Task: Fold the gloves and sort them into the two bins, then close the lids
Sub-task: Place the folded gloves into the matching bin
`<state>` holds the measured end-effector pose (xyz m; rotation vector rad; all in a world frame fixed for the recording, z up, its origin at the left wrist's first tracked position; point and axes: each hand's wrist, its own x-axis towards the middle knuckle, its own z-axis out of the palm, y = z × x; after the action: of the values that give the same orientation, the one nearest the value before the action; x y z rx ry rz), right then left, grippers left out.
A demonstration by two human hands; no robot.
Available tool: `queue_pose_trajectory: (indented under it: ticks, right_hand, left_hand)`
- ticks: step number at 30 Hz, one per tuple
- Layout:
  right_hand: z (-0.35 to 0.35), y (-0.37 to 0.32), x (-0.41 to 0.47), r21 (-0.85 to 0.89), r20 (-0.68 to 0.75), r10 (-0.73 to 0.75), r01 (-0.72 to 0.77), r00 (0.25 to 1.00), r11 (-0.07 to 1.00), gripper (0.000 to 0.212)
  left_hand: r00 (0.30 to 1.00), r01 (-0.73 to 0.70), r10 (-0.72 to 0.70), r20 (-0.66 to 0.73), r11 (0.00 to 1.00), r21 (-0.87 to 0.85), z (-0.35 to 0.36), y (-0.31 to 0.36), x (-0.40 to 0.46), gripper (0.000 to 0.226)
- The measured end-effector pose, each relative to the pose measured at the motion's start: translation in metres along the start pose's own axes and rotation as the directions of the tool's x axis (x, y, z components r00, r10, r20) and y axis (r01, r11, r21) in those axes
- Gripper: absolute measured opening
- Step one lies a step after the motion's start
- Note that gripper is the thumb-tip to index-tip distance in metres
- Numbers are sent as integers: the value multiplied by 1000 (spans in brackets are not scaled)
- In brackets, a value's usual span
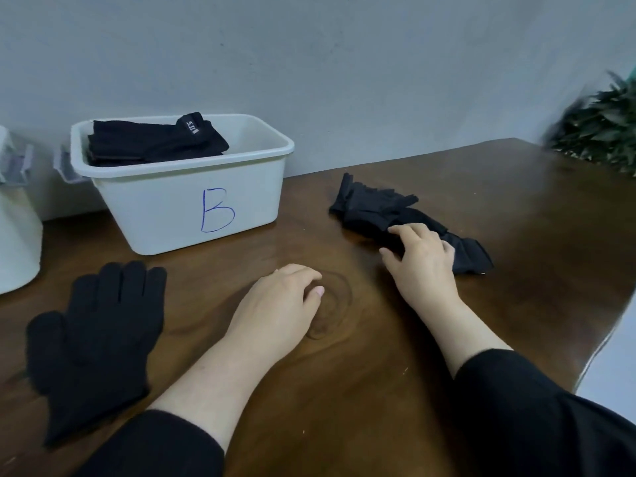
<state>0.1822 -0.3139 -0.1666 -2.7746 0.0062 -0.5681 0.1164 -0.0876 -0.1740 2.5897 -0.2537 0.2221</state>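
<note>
Black gloves on a brown wooden tabletop. Step in hand: picking up the next gloves to fold. Sorting is partly done, judging by the folded gloves already lying in the white bin marked B; no lid is on it. A 2nd white bin shows only at the left edge; contents not visible.

Right hand: reached forward and right, palm down, fingers curled onto the near edge of a crumpled pile of thin gloves. The grip is narrow, fingers pinching into the fabric. How many gloves are in the pile cannot be told.

Left hand: resting on bare tabletop at centre, fingers loosely curled under, holding nothing, well apart from any glove.

1 thicker knit glove lies flat, fingers spread, at near left, untouched.

Next move, as judged: draw the pile toward centre, separate 1 glove, lay it flat with both hands before folding. Thin fabric likely to bunch and drag neighbours along. Lid closing not yet due.
</note>
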Motion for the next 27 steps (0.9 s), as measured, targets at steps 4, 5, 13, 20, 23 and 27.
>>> queue_pose_trajectory:
  ticks: [4,5,13,20,23,27]
  right_hand:
    - [-13,19,1,4,-5,208,-208,978,978,49]
    - [-17,25,-1,-19,32,242,-242,970,970,51]
    - [-26,46,-16,-13,70,230,-229,971,973,23]
    - [-43,28,-38,497,-145,175,-81,974,864,8]
    - [-66,15,-41,647,-217,193,-7,957,762,19]
    - [-108,-14,-36,792,-12,179,-100,984,602,29]
  left_hand:
    - [1000,-16,16,14,1000,-12,-2,-4,1,35]
    - [1000,-22,22,13,1000,-14,-3,-4,0,35]
    - [999,-44,44,29,999,-2,-5,-1,-2,34]
    - [998,-51,48,-26,994,-95,-8,6,-10,34]
    - [997,-54,44,-63,985,-164,-10,9,-15,34]
    - [988,-32,-31,-151,916,-399,-20,16,-26,34]
